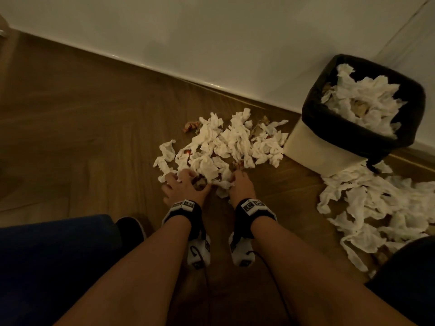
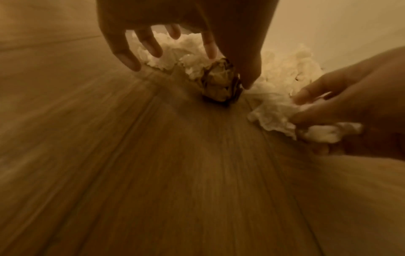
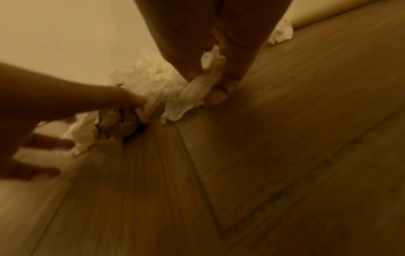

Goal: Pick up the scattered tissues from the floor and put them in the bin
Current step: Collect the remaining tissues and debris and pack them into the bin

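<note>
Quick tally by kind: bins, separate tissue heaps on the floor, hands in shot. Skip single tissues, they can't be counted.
Bin: 1
Tissue heaps on the floor: 2, centre heap and right heap
Hands: 2, left hand and right hand
Total: 5

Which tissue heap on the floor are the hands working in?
The heap along the wall, left of the bin; both hands reach into its near edge. The heap in front of the bin lies untouched.
</note>
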